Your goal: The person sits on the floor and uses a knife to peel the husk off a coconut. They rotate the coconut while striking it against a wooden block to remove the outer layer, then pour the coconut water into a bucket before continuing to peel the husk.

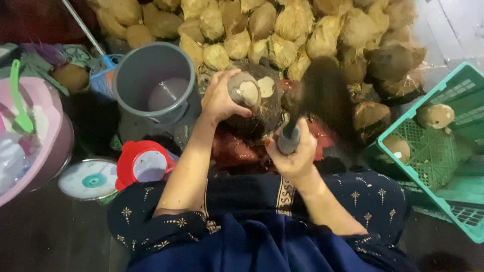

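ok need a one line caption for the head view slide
Left hand steadies a coconut on a block while the right hand swings a blurred blade, husked coconuts piled behind.

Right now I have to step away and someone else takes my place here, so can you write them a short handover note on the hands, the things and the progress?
Left hand: gripping the coconut on the dark chopping block, husk partly cut off, pale patches bared.
Right hand: closed around the handle of a chopping blade, blurred in mid swing.
Around: pile of husked coconuts ahead, grey bucket on the left, green crate on the right with two trimmed coconuts.
Done: two in the crate.
Left: finish this one; the pile remains.
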